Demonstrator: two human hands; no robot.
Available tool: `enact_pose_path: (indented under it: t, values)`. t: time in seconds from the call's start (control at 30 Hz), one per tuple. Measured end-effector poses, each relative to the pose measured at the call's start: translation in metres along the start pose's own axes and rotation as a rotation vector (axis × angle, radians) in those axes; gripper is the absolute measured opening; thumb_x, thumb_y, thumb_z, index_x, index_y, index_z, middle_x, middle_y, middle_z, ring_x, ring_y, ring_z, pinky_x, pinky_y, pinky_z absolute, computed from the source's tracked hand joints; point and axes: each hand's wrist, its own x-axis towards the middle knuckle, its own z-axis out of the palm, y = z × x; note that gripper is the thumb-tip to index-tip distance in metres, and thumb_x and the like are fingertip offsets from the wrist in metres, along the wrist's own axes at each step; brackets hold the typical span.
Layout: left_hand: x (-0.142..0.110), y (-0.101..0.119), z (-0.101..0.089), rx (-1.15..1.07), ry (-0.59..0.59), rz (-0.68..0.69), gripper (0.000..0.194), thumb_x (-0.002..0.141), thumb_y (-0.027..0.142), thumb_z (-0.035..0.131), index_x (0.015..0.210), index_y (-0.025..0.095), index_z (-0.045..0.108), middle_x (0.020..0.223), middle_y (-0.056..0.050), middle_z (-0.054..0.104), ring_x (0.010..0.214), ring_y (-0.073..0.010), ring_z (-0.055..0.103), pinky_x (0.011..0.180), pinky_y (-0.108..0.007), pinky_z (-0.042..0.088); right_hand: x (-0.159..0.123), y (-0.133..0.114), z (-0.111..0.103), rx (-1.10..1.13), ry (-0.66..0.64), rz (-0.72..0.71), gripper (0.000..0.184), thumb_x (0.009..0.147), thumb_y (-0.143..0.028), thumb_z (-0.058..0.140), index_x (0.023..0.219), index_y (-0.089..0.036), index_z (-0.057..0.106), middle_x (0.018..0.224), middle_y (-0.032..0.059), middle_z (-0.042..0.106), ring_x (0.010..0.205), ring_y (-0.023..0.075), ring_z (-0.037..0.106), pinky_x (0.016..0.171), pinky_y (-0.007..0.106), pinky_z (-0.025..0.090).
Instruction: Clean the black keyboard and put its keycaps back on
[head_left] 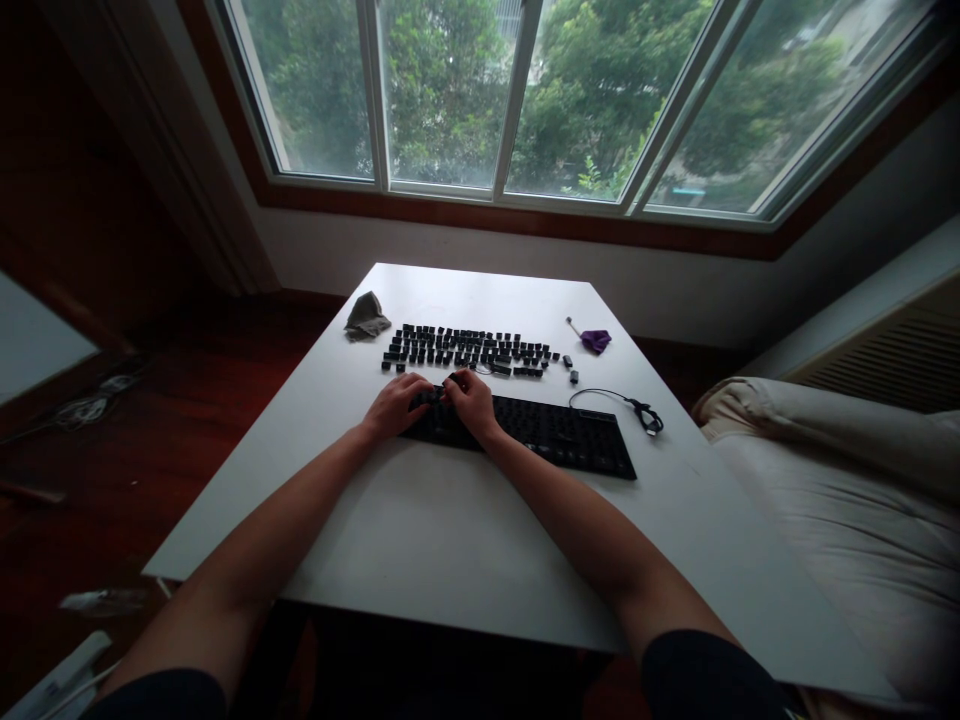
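A black keyboard (pixel 555 430) lies slightly slanted on the white table, with keycaps off across much of it. My left hand (pixel 396 404) is closed over its left end, thumb and fingers pressed on the upper corner. Close beside it, my right hand (pixel 472 404) bends over the same end, its fingertips pinched on a small dark piece that looks like a keycap (pixel 453 378). Both hands partly hide that end of the keyboard. Just beyond them, loose black keycaps (pixel 457 346) are laid out in rows.
On the white table (pixel 420 540), a grey cloth (pixel 367 318) sits at the far left. At the far right are a purple cloth (pixel 596 341) and a thin stick-like tool (pixel 573 326). The coiled USB cable (pixel 646 415) lies right of the keyboard. A cushioned seat (pixel 832 490) adjoins the table's right side.
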Motion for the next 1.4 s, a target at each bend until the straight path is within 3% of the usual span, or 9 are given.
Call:
enact_pose_path:
  t: [0.27, 0.4, 0.53, 0.63, 0.8, 1.0, 1.13, 1.4]
  values:
    - [0.001, 0.006, -0.003, 0.158, -0.018, 0.106, 0.018, 0.096, 0.025, 0.057, 0.111, 0.024, 0.066, 0.112, -0.007, 0.066, 0.105, -0.0245, 0.059, 0.095, -0.041, 0.047, 0.003, 0.006, 0.0, 0.036, 0.016, 0.036, 0.023, 0.086, -0.046, 0.061, 0.087, -0.024, 0.056, 0.071, -0.0012, 0.068, 0.062, 0.0209, 0.071, 0.058, 0.031, 0.056]
    - [0.001, 0.009, -0.005, 0.196, 0.013, 0.009, 0.014, 0.093, 0.026, 0.059, 0.106, 0.022, 0.063, 0.115, -0.007, 0.065, 0.101, -0.0246, 0.06, 0.092, -0.041, 0.047, 0.003, 0.007, 0.0, 0.02, 0.042, 0.041, 0.023, 0.087, -0.046, 0.06, 0.088, -0.024, 0.057, 0.071, -0.0011, 0.068, 0.062, 0.0202, 0.071, 0.061, 0.031, 0.057]
    - [0.001, 0.006, -0.003, 0.23, -0.005, -0.127, 0.011, 0.088, 0.024, 0.063, 0.099, 0.022, 0.06, 0.1, -0.007, 0.066, 0.093, -0.0256, 0.06, 0.086, -0.041, 0.047, 0.003, 0.006, -0.001, -0.004, 0.058, 0.053, 0.023, 0.087, -0.046, 0.059, 0.087, -0.023, 0.056, 0.07, -0.0008, 0.068, 0.061, 0.0196, 0.07, 0.064, 0.032, 0.057]
    - [0.002, 0.001, -0.002, 0.199, -0.023, -0.155, 0.012, 0.085, 0.024, 0.066, 0.095, 0.022, 0.059, 0.095, -0.006, 0.065, 0.091, -0.0261, 0.059, 0.086, -0.042, 0.046, 0.003, 0.005, -0.001, 0.002, 0.055, 0.051, 0.023, 0.087, -0.046, 0.059, 0.087, -0.024, 0.056, 0.07, -0.0008, 0.068, 0.061, 0.0196, 0.069, 0.063, 0.032, 0.057]
    - [0.0, -0.007, -0.005, 0.114, -0.061, -0.094, 0.02, 0.086, 0.033, 0.068, 0.102, 0.023, 0.063, 0.103, -0.007, 0.066, 0.099, -0.0274, 0.058, 0.091, -0.044, 0.046, 0.003, 0.006, -0.002, 0.01, 0.049, 0.046, 0.022, 0.087, -0.045, 0.059, 0.087, -0.024, 0.057, 0.069, -0.0009, 0.068, 0.061, 0.0194, 0.07, 0.062, 0.031, 0.056]
    - [-0.004, -0.016, -0.012, 0.058, -0.106, -0.011, 0.03, 0.083, 0.016, 0.061, 0.112, 0.025, 0.067, 0.111, -0.005, 0.066, 0.106, -0.0259, 0.057, 0.098, -0.043, 0.047, 0.004, 0.008, -0.002, 0.016, 0.052, 0.042, 0.021, 0.087, -0.044, 0.059, 0.087, -0.023, 0.057, 0.069, -0.0016, 0.068, 0.059, 0.0184, 0.068, 0.062, 0.03, 0.055]
    - [-0.005, -0.017, -0.012, 0.042, -0.079, -0.025, 0.023, 0.085, 0.019, 0.06, 0.106, 0.025, 0.069, 0.109, -0.005, 0.067, 0.106, -0.025, 0.058, 0.097, -0.042, 0.048, 0.003, 0.008, -0.002, 0.03, 0.042, 0.038, 0.022, 0.087, -0.045, 0.058, 0.087, -0.024, 0.057, 0.068, -0.0021, 0.067, 0.059, 0.0184, 0.069, 0.061, 0.03, 0.055]
    - [0.01, -0.023, -0.012, 0.11, 0.073, -0.182, 0.016, 0.088, 0.024, 0.059, 0.102, 0.024, 0.068, 0.103, -0.005, 0.07, 0.102, -0.0257, 0.06, 0.095, -0.043, 0.047, 0.002, 0.005, -0.004, 0.02, 0.043, 0.042, 0.022, 0.086, -0.045, 0.059, 0.088, -0.024, 0.055, 0.069, -0.0029, 0.067, 0.06, 0.0181, 0.069, 0.062, 0.029, 0.055]
